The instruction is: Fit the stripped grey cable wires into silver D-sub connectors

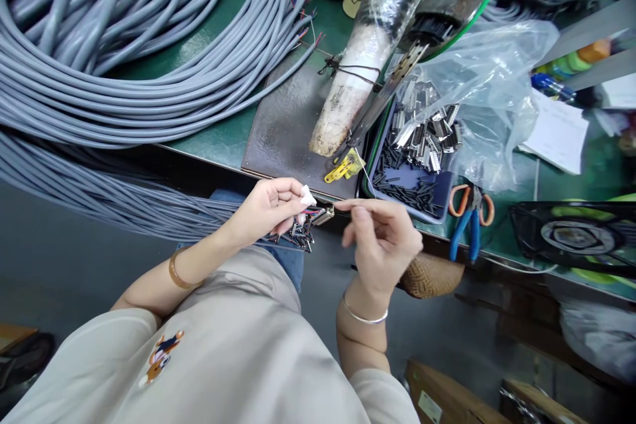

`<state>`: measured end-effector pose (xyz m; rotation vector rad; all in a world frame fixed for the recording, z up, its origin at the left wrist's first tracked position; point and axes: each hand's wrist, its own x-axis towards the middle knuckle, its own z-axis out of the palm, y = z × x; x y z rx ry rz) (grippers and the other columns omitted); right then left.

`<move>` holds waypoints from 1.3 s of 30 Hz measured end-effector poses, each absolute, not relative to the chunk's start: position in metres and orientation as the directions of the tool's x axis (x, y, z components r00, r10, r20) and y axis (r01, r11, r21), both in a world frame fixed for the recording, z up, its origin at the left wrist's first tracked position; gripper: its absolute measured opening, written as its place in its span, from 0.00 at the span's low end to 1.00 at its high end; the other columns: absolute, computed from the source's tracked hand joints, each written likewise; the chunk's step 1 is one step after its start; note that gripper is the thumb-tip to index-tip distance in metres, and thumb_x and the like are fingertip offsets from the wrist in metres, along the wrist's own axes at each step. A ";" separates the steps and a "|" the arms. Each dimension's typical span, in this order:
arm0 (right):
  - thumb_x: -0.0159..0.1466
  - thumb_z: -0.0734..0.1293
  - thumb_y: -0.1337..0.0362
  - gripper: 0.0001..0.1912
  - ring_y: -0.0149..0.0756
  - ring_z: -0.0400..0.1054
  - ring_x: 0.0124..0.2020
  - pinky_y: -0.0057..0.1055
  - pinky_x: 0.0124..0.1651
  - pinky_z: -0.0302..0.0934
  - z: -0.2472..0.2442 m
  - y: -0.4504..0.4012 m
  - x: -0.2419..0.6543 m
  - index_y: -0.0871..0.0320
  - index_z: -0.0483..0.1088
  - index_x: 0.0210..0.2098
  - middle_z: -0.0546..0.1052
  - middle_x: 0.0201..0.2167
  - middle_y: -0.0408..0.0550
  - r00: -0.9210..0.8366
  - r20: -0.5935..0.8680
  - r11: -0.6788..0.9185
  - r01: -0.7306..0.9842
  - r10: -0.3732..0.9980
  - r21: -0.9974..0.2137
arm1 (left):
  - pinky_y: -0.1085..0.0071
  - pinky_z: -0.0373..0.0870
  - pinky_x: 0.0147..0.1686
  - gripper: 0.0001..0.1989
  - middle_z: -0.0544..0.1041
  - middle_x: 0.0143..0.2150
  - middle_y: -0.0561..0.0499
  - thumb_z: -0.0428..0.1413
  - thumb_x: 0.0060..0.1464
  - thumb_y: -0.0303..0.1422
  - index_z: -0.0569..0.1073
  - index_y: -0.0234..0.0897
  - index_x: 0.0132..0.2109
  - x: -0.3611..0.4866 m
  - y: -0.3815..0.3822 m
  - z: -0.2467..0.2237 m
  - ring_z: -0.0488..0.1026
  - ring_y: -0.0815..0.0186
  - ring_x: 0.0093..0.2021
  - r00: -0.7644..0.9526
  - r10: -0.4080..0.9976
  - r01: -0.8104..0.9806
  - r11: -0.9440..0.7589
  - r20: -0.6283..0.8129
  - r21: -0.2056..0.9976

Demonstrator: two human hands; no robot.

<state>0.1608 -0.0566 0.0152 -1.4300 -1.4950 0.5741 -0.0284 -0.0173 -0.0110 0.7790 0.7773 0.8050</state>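
Observation:
My left hand [275,209] is closed around the end of a grey cable, with thin coloured wires [313,211] leading to a small metal connector [324,215]. A scrap of white tissue [307,197] sticks up at its fingertips. My right hand [381,238] has its index finger stretched out to the connector, the tip at or very near it. Its thumb stands apart from that finger, and I see nothing held there. Below my left hand hangs a bunch of more connectors [302,237] on cables.
Coils of grey cable [149,109] cover the bench's left. A soldering iron in a yellow clip [342,169] lies by a white duct [342,89]. A blue tray [440,212] holds connectors and black sleeves. Pliers [470,222] and a fan [576,238] are at right.

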 end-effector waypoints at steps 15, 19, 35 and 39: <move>0.70 0.69 0.65 0.13 0.28 0.75 0.23 0.25 0.28 0.68 0.038 -0.069 0.180 0.54 0.73 0.53 0.85 0.35 0.43 0.055 0.361 0.219 0.707 0.931 -0.673 | 0.69 0.77 0.44 0.08 0.85 0.43 0.45 0.59 0.64 0.33 0.80 0.34 0.46 -0.090 0.018 0.013 0.81 0.63 0.40 0.414 0.878 0.430 -0.422 0.241 0.798; 0.69 0.71 0.63 0.03 0.29 0.79 0.27 0.24 0.32 0.69 0.044 -0.070 0.185 0.54 0.75 0.37 0.84 0.30 0.40 -0.036 0.356 0.251 0.775 0.934 -0.580 | 0.50 0.68 0.60 0.24 0.76 0.59 0.31 0.60 0.62 0.33 0.72 0.29 0.63 -0.116 0.063 0.039 0.72 0.43 0.61 0.367 0.903 0.856 -0.421 0.223 0.300; 0.70 0.68 0.66 0.03 0.27 0.75 0.21 0.21 0.29 0.69 0.050 -0.077 0.177 0.55 0.72 0.37 0.79 0.24 0.37 -0.297 0.413 0.467 0.784 0.861 -0.410 | 0.60 0.69 0.47 0.25 0.81 0.40 0.36 0.60 0.55 0.48 0.78 0.28 0.47 -0.141 0.097 0.065 0.79 0.45 0.47 0.244 0.966 0.966 -0.249 -0.082 -0.063; 0.70 0.68 0.67 0.03 0.26 0.74 0.21 0.21 0.29 0.68 0.050 -0.076 0.179 0.55 0.72 0.38 0.79 0.25 0.37 -0.302 0.423 0.471 0.794 0.854 -0.384 | 0.61 0.68 0.42 0.26 0.82 0.38 0.36 0.57 0.58 0.50 0.77 0.29 0.46 -0.153 0.055 0.078 0.80 0.45 0.43 0.276 0.954 0.953 -0.287 -0.119 -0.096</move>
